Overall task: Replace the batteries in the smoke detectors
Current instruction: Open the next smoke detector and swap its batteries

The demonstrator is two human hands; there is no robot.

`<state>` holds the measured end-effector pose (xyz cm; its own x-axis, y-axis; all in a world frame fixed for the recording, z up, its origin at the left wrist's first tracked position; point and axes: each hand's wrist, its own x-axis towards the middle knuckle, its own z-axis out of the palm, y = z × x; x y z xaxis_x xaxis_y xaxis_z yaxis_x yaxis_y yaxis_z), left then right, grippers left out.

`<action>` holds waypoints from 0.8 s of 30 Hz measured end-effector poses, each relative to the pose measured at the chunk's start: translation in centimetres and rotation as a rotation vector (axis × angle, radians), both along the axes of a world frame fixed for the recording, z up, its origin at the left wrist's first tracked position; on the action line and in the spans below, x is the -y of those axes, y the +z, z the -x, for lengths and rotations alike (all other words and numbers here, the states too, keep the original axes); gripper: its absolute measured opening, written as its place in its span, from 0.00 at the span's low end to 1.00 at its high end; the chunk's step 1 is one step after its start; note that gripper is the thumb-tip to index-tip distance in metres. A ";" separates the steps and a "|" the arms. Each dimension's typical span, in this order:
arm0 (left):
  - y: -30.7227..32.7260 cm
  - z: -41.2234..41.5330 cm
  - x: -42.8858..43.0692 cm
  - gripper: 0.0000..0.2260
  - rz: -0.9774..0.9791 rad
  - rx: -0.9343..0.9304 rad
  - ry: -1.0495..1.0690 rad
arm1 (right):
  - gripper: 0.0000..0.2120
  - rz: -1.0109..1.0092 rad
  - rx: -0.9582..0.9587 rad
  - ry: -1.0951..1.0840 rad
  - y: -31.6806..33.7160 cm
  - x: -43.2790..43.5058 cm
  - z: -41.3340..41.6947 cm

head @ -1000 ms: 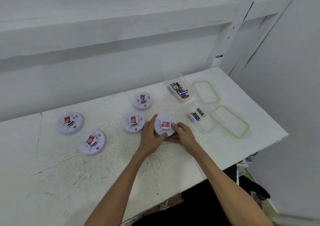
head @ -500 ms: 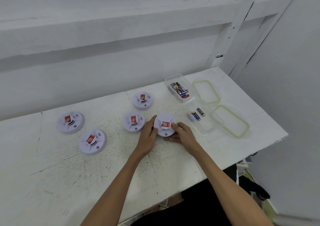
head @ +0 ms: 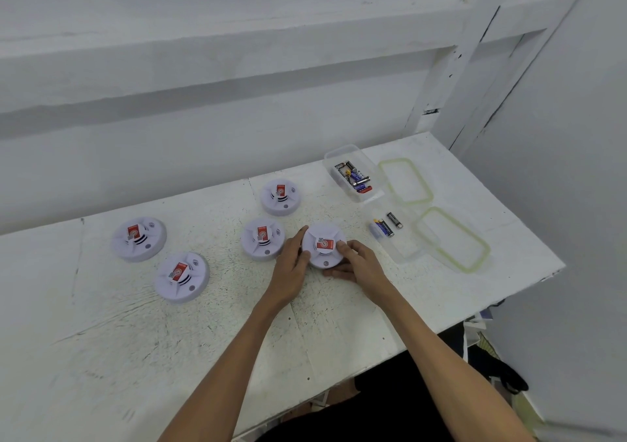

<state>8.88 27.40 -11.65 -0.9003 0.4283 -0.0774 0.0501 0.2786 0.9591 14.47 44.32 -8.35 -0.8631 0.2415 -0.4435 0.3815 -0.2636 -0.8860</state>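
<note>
Several round white smoke detectors with red labels lie on the white table (head: 210, 333). One smoke detector (head: 323, 238) sits between my hands. My left hand (head: 291, 267) grips its left rim, thumb and fingers curled around the edge. My right hand (head: 356, 265) holds its right side, thumb on top near the red label, fingers under the front rim. A clear box of batteries (head: 351, 177) stands at the back right. Loose batteries (head: 385, 226) lie in a second clear box (head: 402, 248) right of the held detector.
Other detectors: one close to my left hand (head: 262, 238), one behind it (head: 280, 196), two at the left (head: 139, 238) (head: 181, 277). Two green-rimmed lids (head: 405, 180) (head: 453, 238) lie at the right. The table's front edge runs below my forearms; a wall stands behind.
Both hands stay on the same detector. The left hand has shifted slightly along the rim and the detector has turned a little.
</note>
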 end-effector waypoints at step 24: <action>0.6 -0.3 0.1 0.23 -0.011 0.010 0.003 | 0.17 -0.023 0.021 -0.002 0.1 0.0 0.2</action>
